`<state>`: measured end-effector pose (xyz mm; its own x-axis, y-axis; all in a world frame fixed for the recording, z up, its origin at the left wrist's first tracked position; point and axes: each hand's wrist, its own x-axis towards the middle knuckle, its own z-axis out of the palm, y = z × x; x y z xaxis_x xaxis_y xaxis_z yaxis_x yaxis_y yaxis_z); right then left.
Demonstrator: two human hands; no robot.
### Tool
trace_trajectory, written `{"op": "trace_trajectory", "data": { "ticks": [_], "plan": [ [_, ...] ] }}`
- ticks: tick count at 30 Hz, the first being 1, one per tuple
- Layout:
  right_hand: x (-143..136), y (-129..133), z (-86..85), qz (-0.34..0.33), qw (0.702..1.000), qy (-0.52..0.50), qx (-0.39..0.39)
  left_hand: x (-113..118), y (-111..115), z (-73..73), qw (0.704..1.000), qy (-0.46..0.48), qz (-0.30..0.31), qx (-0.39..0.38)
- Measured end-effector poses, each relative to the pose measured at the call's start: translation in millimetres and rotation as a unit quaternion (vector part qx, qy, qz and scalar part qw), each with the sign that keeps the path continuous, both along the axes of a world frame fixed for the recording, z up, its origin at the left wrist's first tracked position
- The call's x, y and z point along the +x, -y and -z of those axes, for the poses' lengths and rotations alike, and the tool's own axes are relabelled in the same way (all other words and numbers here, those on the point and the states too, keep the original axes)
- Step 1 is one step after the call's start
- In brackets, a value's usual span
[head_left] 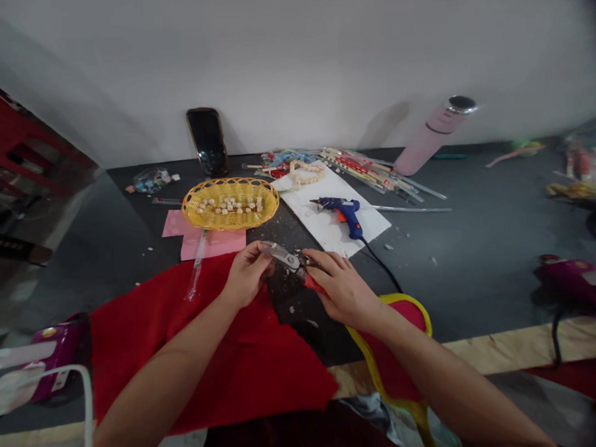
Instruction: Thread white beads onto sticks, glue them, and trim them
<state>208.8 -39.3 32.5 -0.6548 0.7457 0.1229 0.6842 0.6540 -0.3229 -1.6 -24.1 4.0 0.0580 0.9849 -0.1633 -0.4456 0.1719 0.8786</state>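
My right hand is closed around the handles of a pair of cutters with a pale metal head and some red on the grip. At the tip of the cutters, my left hand pinches something too small to make out. Both hands are above the dark table, beside a red cloth that lies under my left forearm. Just beyond them stands a yellow oval basket with several small whitish pieces in it. A blue glue gun lies on a white sheet to the right.
A phone leans on the wall, and a pink bottle stands at the back right. Bundled strips and a beaded loop lie between them. Pink paper is by the basket. Purple devices sit at both sides.
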Motion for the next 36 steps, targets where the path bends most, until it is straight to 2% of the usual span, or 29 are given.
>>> {"op": "trace_trajectory", "data": {
  "ticks": [6, 12, 19, 26, 36],
  "plan": [
    [1.8, -1.8, 3.5, -0.010, 1.000, -0.029, -0.004, -1.0, 1.2, -3.5, 1.000, -0.016, 0.003, 0.001],
    [3.1, -3.3, 7.7, 0.000, 0.996, -0.088, -0.001, -4.1, 3.9, 0.6, 0.998, -0.051, -0.002, 0.030],
    [3.4, -3.2, 1.5, 0.019, 0.999, -0.015, -0.027, -3.3, 9.2, 0.4, 0.996, -0.078, 0.019, 0.032],
    [-0.3, -2.2, 2.1, 0.001, 0.999, -0.039, -0.015, -1.6, 9.9, -1.1, 0.995, -0.086, 0.006, 0.042],
    [0.4, -1.4, 5.9, 0.025, 1.000, -0.008, -0.013, -1.3, 9.8, 1.2, 0.996, -0.083, 0.004, 0.032]
  ]
}}
